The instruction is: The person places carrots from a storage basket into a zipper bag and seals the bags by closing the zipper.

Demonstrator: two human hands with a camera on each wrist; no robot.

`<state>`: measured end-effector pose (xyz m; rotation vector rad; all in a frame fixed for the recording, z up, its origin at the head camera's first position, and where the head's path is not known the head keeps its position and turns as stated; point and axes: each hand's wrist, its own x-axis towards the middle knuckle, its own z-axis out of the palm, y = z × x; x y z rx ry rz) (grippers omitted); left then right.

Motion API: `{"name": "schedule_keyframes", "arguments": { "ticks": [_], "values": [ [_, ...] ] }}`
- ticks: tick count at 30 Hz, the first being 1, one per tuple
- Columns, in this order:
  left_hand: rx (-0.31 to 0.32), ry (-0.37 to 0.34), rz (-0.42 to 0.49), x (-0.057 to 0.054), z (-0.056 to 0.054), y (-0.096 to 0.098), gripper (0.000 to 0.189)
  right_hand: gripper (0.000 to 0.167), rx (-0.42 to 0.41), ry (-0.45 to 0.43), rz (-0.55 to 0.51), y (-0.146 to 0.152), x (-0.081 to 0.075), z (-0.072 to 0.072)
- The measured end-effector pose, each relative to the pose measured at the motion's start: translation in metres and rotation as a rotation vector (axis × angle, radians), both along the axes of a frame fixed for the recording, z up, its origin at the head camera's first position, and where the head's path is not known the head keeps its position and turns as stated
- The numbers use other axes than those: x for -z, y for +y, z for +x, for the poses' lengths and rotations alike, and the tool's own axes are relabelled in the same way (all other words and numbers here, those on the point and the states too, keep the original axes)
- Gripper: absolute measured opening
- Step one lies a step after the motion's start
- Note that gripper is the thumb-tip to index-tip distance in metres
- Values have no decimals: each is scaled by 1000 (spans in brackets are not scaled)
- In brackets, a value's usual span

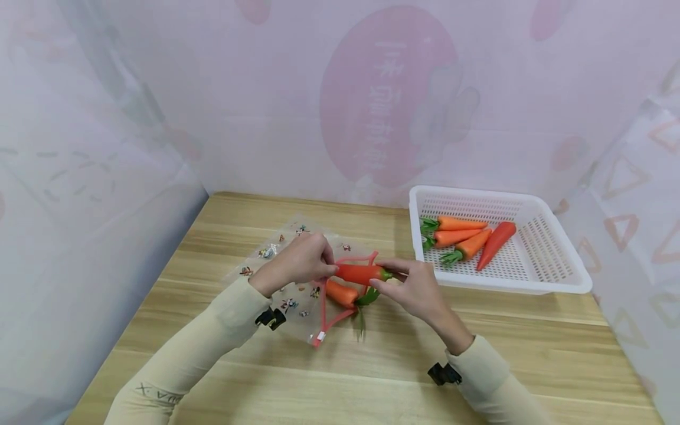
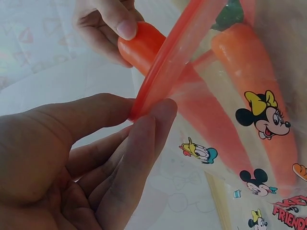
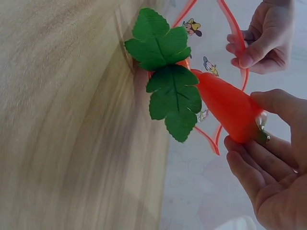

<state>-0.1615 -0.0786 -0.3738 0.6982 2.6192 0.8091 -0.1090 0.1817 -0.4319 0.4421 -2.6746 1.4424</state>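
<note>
A clear zip bag printed with cartoon figures lies on the table, its red zip edge spread apart. My left hand pinches that edge between thumb and fingers, as the left wrist view shows up close. With my right hand I hold a red chili pepper by its stem end. The pepper's tip part shows through the plastic in the left wrist view, inside the bag mouth. Beside it in the bag is an orange carrot, whose green leaves stick out of the opening.
At the right stands a white perforated basket. It holds several orange carrots and one red chili pepper. Printed cloth hangs behind and at both sides of the wooden table.
</note>
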Motion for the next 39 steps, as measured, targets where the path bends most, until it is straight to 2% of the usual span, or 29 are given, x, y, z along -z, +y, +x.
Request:
{"name": "schedule_keyframes", "arguments": {
  "ticks": [6,11,14,19,25,33,39],
  "values": [
    [-1,-4,-8,-1,0,1,14,33,0,62,23,-12,10,-5],
    [-2,-14,-9,0,-1,2,16,34,14,172,151,-20,17,-7],
    [3,-16,-5,0,-1,2,16,36,33,203,212,-23,20,-9],
    [12,-16,5,1,-2,2,16,37,25,189,217,-26,22,-10],
    [30,16,-2,-1,-2,3,17,40,-17,160,211,-31,25,-12],
    [35,55,-17,0,-2,3,19,42,-12,102,283,-36,26,-12],
    [30,39,-7,0,-2,3,19,42,11,128,340,-36,27,-9]
  ]
}}
